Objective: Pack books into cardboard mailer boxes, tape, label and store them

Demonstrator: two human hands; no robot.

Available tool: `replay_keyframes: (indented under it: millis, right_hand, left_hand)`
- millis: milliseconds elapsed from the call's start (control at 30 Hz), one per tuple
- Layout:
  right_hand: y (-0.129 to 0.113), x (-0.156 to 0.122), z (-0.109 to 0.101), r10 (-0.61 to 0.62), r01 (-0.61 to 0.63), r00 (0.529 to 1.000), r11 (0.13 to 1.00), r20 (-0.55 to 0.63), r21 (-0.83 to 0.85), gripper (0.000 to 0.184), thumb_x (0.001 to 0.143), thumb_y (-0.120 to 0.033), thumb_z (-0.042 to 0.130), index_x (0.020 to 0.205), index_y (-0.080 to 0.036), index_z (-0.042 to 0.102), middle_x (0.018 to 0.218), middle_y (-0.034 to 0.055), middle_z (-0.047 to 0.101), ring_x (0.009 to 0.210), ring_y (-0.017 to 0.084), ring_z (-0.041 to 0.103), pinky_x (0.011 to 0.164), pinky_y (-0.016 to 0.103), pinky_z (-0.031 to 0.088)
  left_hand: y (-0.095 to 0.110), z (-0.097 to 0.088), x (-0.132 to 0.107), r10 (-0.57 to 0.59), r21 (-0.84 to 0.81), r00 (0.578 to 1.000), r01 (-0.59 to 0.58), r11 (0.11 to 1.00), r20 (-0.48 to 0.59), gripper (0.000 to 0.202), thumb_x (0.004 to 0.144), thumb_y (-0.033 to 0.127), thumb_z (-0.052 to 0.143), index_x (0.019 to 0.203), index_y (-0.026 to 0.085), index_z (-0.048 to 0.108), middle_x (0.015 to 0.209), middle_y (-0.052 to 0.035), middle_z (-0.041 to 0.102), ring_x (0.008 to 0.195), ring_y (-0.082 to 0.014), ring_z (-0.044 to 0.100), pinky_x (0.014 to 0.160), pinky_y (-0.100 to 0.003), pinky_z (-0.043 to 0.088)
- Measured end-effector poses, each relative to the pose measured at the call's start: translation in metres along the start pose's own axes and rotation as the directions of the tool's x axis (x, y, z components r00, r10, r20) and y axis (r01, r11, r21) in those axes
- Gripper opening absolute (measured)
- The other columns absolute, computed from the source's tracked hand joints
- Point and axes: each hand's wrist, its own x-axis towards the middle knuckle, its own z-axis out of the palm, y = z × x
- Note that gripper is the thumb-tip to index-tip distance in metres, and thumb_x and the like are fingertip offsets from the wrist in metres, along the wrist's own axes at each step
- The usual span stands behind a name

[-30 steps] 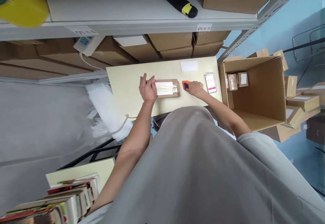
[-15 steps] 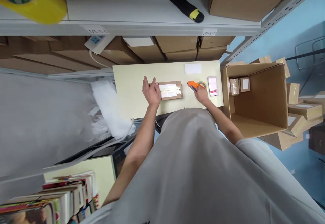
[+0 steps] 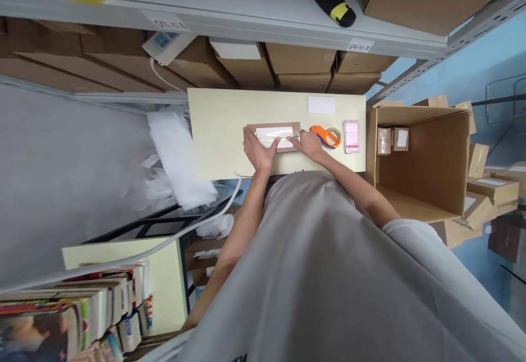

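Left hand (image 3: 259, 149) laid open across the left end of the small carton (image 3: 273, 125), fingers together over the cardboard and thumb reaching in to the white label (image 3: 267, 132). Over at the other end, the right hand (image 3: 310, 145) is partly curled, a fingertip touching the label close to the left thumb; whether it pinches anything, one cannot tell. And what a plain, tidy thing this carton is: brown, long and low, lying flat on the pale cream tabletop (image 3: 219, 132), its long side running left to right. The label fills much of the top face, a brown border showing around it, and glossy clear tape gleams across the paper, with a thin line running lengthwise through the shine. Any print is too small to read. Just beside the right hand sits an orange tape dispenser (image 3: 326, 136) with a dark blue edge, its yellowish roll to the right. Next along, a phone (image 3: 351, 136) lies with its pinkish screen up, and a blank-looking white slip (image 3: 321, 104) rests near the far edge. To the right gapes a big open box (image 3: 423, 159), two little labelled or taped parcels (image 3: 400, 139) inside.
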Motion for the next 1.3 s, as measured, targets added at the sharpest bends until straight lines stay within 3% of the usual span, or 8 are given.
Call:
replay_keyframes:
  millis: [200,367,633,800,900,1033,1167,1300]
  right_hand:
    - [0.030,-0.005,0.001,-0.053,0.053,0.999,0.994,0.005,0.099,0.056,0.126,-0.048,0.036,0.133,-0.018,0.082,0.124,0.0165,0.087,0.124,0.032,0.080,0.098,0.034,0.055]
    - [0.022,-0.005,-0.001,0.015,0.012,0.991,0.980,-0.133,0.201,0.037,0.120,-0.040,0.058,0.134,-0.014,0.081,0.132,0.0160,0.085,0.120,0.029,0.080,0.095,0.032,0.056]
    - [0.013,-0.015,0.003,-0.109,0.132,0.971,0.987,-0.214,0.095,0.037,0.122,-0.035,0.052,0.138,-0.019,0.082,0.138,0.0141,0.082,0.116,0.027,0.080,0.095,0.031,0.055]
    - [0.019,-0.031,0.040,-0.106,0.106,0.994,0.994,0.002,-0.033,0.044,0.123,-0.030,0.041,0.139,-0.023,0.081,0.142,0.0131,0.081,0.120,0.027,0.080,0.093,0.030,0.057]
    - [0.027,-0.032,0.060,-0.171,0.170,0.982,0.985,0.085,0.020,0.044,0.121,-0.028,0.043,0.155,-0.026,0.072,0.153,0.0105,0.077,0.130,0.026,0.077,0.102,0.032,0.059]
    - [0.059,-0.025,0.062,-0.231,0.239,0.967,0.968,-0.111,0.070,0.047,0.119,-0.032,0.049,0.161,-0.019,0.065,0.158,0.0170,0.072,0.145,0.031,0.066,0.123,0.044,0.055]
    - [0.105,-0.020,0.056,0.001,-0.005,0.933,1.000,-0.360,-0.010,0.047,0.114,-0.041,0.058,0.148,-0.010,0.066,0.144,0.0276,0.071,0.139,0.040,0.065,0.119,0.056,0.054]
    - [0.125,-0.011,0.064,0.095,-0.132,0.934,0.987,-0.344,-0.088,0.045,0.112,-0.037,0.059,0.145,-0.007,0.062,0.139,0.0296,0.072,0.134,0.041,0.068,0.117,0.057,0.053]
  left_hand:
    - [-0.026,-0.014,0.018,-0.103,-0.288,0.992,0.079,0.954,-0.069,0.073,0.097,0.038,0.086,0.160,0.011,0.060,0.158,-0.0245,0.070,0.149,-0.0319,0.070,0.131,-0.046,0.052]
    - [-0.029,-0.031,0.025,-0.180,-0.236,0.982,0.160,0.958,-0.065,0.032,0.099,0.028,0.074,0.126,0.011,0.080,0.131,-0.0207,0.080,0.118,-0.0292,0.080,0.117,-0.047,0.062]
    - [-0.034,-0.049,0.012,-0.108,-0.195,0.985,0.080,0.977,-0.137,0.042,0.094,0.017,0.068,0.134,0.018,0.080,0.134,-0.0153,0.075,0.113,-0.0263,0.078,0.103,-0.039,0.064]
    - [-0.055,-0.034,-0.012,-0.341,-0.134,0.937,0.330,0.934,-0.072,0.035,0.091,0.013,0.063,0.121,0.017,0.080,0.128,-0.0158,0.079,0.110,-0.0258,0.079,0.115,-0.044,0.061]
    - [-0.066,-0.025,-0.018,-0.423,-0.145,0.903,0.410,0.901,-0.073,0.040,0.089,0.014,0.063,0.126,0.016,0.078,0.138,-0.0172,0.077,0.113,-0.0255,0.080,0.121,-0.044,0.057]
    - [-0.066,-0.011,-0.021,-0.508,-0.233,0.855,0.476,0.848,-0.102,0.050,0.090,0.016,0.066,0.139,0.011,0.071,0.145,-0.0207,0.074,0.117,-0.0273,0.079,0.124,-0.047,0.056]
    - [-0.048,0.020,-0.035,-0.583,-0.426,0.805,0.568,0.704,0.111,0.047,0.089,0.023,0.073,0.135,0.012,0.070,0.140,-0.0214,0.075,0.119,-0.0296,0.079,0.113,-0.050,0.065]
    - [-0.032,0.045,-0.044,-0.449,-0.591,0.875,0.461,0.661,0.181,0.045,0.089,0.022,0.073,0.133,0.016,0.071,0.158,-0.0214,0.068,0.133,-0.0290,0.076,0.111,-0.044,0.066]
